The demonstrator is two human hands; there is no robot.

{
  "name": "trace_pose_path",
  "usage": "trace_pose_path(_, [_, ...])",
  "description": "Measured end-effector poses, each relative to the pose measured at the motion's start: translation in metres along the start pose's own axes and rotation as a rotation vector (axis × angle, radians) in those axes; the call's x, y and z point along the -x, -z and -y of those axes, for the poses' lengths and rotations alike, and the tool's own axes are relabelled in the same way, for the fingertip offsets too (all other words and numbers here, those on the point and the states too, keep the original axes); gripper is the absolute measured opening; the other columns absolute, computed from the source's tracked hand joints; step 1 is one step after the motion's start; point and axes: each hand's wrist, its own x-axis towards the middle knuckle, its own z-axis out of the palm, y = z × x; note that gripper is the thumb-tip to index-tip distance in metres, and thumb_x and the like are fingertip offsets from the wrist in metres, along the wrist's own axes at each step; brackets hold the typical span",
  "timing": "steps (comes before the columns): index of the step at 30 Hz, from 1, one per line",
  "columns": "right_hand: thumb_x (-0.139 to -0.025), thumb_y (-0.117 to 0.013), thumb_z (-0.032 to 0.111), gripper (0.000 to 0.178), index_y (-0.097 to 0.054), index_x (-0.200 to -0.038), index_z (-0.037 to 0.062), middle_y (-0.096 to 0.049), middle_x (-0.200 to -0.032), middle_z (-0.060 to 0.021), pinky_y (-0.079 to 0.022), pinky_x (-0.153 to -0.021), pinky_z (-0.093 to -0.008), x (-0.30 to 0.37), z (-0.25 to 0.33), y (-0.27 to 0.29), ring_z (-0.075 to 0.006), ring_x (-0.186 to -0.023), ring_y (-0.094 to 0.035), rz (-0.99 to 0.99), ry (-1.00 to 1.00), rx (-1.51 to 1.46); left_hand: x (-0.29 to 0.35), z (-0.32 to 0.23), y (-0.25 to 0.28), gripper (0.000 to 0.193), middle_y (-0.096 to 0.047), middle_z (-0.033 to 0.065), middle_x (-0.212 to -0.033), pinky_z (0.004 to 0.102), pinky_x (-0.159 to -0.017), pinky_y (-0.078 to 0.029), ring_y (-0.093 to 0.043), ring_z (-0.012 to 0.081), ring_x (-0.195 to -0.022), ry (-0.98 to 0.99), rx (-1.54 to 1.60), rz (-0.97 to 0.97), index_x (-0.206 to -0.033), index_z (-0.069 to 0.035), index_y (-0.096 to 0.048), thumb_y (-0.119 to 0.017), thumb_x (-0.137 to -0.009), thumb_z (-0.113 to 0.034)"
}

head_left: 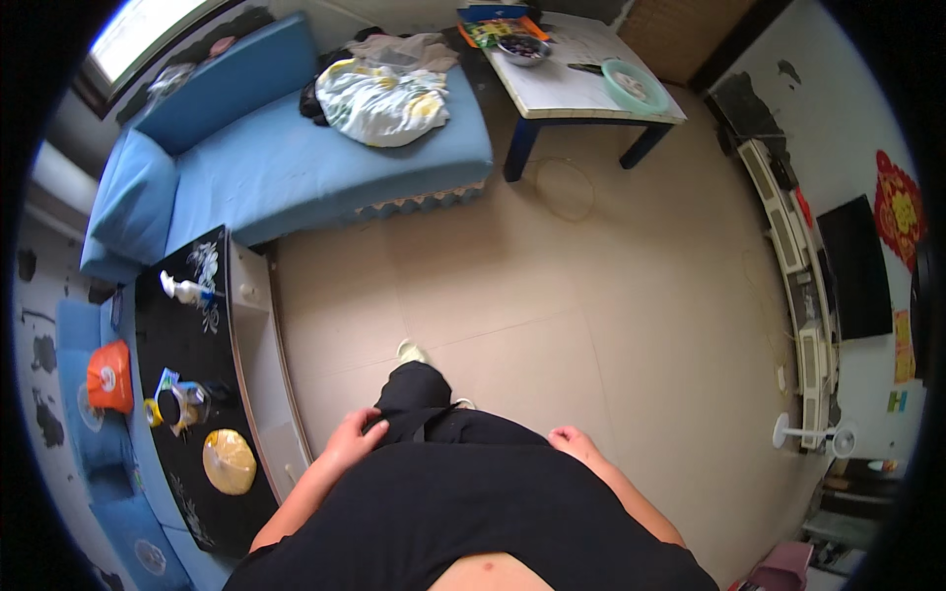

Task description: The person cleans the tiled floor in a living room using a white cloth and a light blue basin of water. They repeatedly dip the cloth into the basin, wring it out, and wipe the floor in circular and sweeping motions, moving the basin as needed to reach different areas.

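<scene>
My left hand point(355, 439) hangs beside my left thigh, at the edge of the black trousers point(419, 389). Its thumb and fingers are slightly apart and nothing shows between them. On the other side of my body my right hand point(574, 442) hangs over the floor, fingers curled in, with no object visible in it. One pale shoe point(411, 351) shows in front of me, with part of the other behind it. Nearest to my left hand is a low black coffee table point(202, 350) with a white front. On it are a white pump bottle point(187, 290), jars point(184, 406) and a yellowish bag point(230, 462).
A blue sofa point(266, 158) with heaped clothes point(384, 103) stands ahead on the left. Farther right, a white-topped table point(552, 89) holds a metal bowl point(523, 50) and a green basin point(634, 87). A TV cabinet point(778, 217) and white fan point(813, 434) line the right wall.
</scene>
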Motion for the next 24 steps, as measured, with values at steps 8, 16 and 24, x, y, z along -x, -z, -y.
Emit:
trace_pose_path(8, [-0.084,-0.057,0.028,0.032,-0.058,-0.100,0.0011,-0.062,-0.086,-0.0054,-0.046,-0.073,-0.0274,-0.092,0.065,0.103,-0.0146,-0.081,-0.058,-0.032,-0.006,-0.247,-0.152,-0.109,0.018,0.044,-0.050,0.0185,-0.117,0.0386,-0.090,-0.043,-0.050,0.0316,-0.109,-0.075,-0.113,-0.060,-0.116,-0.006,-0.052,-0.058,-0.083,-0.035])
trace_pose_path(16, [-0.086,-0.056,0.025,0.031,-0.055,-0.106,0.0009,-0.061,-0.093,-0.0081,-0.047,-0.077,-0.0285,-0.177,0.125,0.199,-0.0152,-0.085,-0.058,-0.168,0.008,-0.163,-0.308,-0.284,0.081,0.045,-0.050,0.0174,-0.116,0.0395,-0.091,-0.041,-0.049,0.0344,-0.107,-0.438,-0.504,-0.006,-0.113,-0.006,-0.054,-0.061,-0.080,-0.034])
trace_pose_path(24, [-0.085,-0.057,0.025,0.031,-0.056,-0.106,0.0017,-0.062,-0.096,-0.0104,-0.047,-0.078,-0.0303,-0.241,0.118,0.302,-0.0175,-0.086,-0.059,-0.225,-0.024,-0.239,-0.419,-0.421,0.068,0.045,-0.052,0.0142,-0.116,0.0383,-0.089,-0.042,-0.050,0.0316,-0.106,-0.395,-0.651,-0.079,-0.113,-0.005,-0.053,-0.065,-0.077,-0.029])
